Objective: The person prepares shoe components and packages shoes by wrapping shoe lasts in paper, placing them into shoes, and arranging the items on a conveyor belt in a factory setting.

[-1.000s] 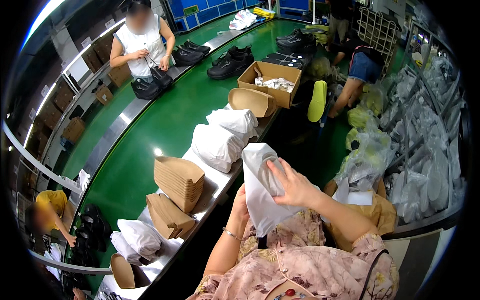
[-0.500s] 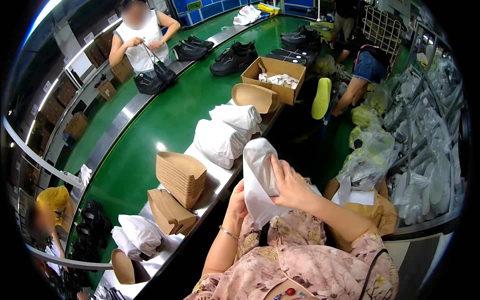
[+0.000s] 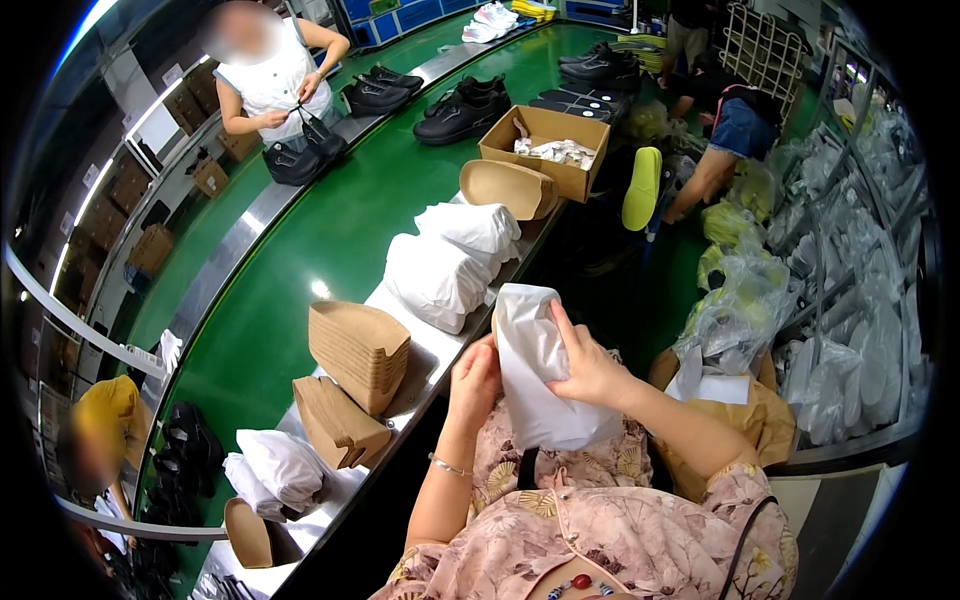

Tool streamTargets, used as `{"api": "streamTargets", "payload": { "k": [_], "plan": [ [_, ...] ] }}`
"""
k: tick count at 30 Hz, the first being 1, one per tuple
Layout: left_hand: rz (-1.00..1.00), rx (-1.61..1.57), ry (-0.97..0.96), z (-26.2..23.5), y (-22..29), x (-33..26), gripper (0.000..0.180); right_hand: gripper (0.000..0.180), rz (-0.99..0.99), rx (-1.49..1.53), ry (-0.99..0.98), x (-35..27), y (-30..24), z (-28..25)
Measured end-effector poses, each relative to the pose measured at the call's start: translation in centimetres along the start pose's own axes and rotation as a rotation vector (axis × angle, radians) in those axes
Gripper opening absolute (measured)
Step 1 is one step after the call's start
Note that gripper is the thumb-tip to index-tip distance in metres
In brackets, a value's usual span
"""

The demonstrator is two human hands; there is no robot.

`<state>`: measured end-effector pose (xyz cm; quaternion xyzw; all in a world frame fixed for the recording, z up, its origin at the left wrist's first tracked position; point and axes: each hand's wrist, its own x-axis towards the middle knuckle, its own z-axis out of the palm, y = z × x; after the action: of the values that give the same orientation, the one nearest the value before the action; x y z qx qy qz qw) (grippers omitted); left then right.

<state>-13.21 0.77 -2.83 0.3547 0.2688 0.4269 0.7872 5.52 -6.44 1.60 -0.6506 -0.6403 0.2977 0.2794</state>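
Note:
A white paper-wrapped piece (image 3: pixel 540 390) is held upright in front of my chest, its loose lower end draping down. What lies under the paper is mostly hidden; a thin tan edge shows at its left. My left hand (image 3: pixel 477 380), fingers curled, grips the left edge. My right hand (image 3: pixel 590 368) clasps the right side, thumb across the front and fingers toward the top. Beside my left arm, on the metal ledge, stand nested brown cardboard inserts (image 3: pixel 358 350) and a second stack of cardboard inserts (image 3: pixel 338 425). White paper-wrapped bundles (image 3: pixel 437 280) sit just beyond.
A green conveyor (image 3: pixel 270 290) runs alongside, carrying black shoes (image 3: pixel 465 112). At the ledge's far end is an open carton (image 3: pixel 545 150). More white bundles (image 3: pixel 280 468) lie nearer. Bagged goods fill a rack (image 3: pixel 860 300) at right. Across the belt, a person (image 3: pixel 280 90) handles black shoes.
The white piece has turned more upright, with its paper spread wider at the bottom. My left hand has risen along its left edge; my right hand has shifted slightly right.

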Motion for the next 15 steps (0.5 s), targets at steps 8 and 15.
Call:
{"api": "streamTargets", "payload": {
  "k": [8,15],
  "plan": [
    [0.181,0.546,0.014,4.9,4.4,2.6,0.015,0.100,-0.347,-0.680,0.320,-2.3,0.4,-0.1],
    [0.686,0.882,0.400,6.2,4.6,4.1,0.019,0.107,-0.112,-0.268,0.147,-2.7,1.2,-2.0]
  ]
}}
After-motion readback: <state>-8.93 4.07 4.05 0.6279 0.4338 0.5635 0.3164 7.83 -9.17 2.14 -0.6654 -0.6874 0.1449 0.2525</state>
